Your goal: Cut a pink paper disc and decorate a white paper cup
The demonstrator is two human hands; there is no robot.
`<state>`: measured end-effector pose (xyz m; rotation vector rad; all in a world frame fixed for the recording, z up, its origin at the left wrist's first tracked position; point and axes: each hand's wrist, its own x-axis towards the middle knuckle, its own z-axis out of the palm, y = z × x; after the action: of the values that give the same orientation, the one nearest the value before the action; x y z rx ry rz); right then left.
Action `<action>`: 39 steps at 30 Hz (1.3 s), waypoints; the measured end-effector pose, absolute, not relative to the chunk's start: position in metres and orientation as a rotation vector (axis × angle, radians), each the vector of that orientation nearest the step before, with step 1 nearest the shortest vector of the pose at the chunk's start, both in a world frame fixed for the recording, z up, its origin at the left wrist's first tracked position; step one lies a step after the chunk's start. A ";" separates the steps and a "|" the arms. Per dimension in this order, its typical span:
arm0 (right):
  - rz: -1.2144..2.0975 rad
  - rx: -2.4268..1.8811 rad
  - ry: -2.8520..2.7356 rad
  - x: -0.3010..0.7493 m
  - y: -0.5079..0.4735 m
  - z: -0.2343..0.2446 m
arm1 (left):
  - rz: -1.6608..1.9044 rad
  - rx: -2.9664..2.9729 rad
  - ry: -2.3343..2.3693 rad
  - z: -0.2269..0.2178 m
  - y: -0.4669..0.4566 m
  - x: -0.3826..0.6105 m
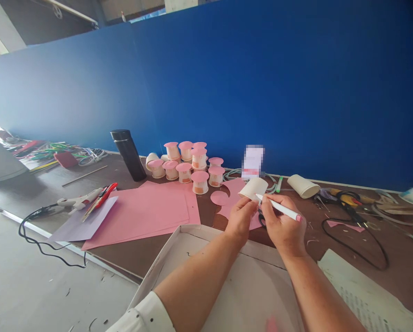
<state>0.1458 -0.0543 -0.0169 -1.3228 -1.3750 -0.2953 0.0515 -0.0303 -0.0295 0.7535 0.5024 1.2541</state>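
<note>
A white paper cup [254, 188] is held tilted in my left hand [240, 220], its fingers closed around the lower side. My right hand [285, 226] grips a white marker pen [284, 210] with a pink end. The pen's tip points at the cup's side; whether it touches cannot be made out. Beneath the hands lies a pink paper sheet [234, 189] with round cut edges, and a pink paper disc [219, 198] rests beside it. Dark scissor handles [261, 218] show partly behind my right hand.
Several small cups with pink disc tops [200, 180] stand at the back near a black bottle [128, 154]. Pink sheets [158, 207], a glue gun [80, 199] and a red cutter [100, 199] lie left. A white box lid [192, 244] is in front; another paper cup [303, 186] and cables [351, 230] lie right.
</note>
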 end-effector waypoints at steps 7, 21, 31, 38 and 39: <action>-0.277 -1.334 -1.365 0.145 -0.054 -0.017 | 1.248 0.643 0.470 -0.032 -0.027 0.054; -0.248 -1.367 -1.353 0.145 -0.054 -0.018 | 1.263 0.607 0.441 -0.028 -0.028 0.055; -0.202 -1.358 -1.362 0.143 -0.056 -0.017 | 1.271 0.617 0.405 -0.028 -0.027 0.054; -0.201 -1.339 -1.373 0.142 -0.056 -0.016 | 1.268 0.598 0.402 -0.027 -0.028 0.053; -0.201 -1.334 -1.377 0.142 -0.057 -0.016 | 1.270 0.598 0.398 -0.027 -0.028 0.053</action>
<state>0.1423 -0.0566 -0.0157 -1.3343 -1.3767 -0.2007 0.0530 -0.0277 -0.0267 0.5979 0.3983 1.2703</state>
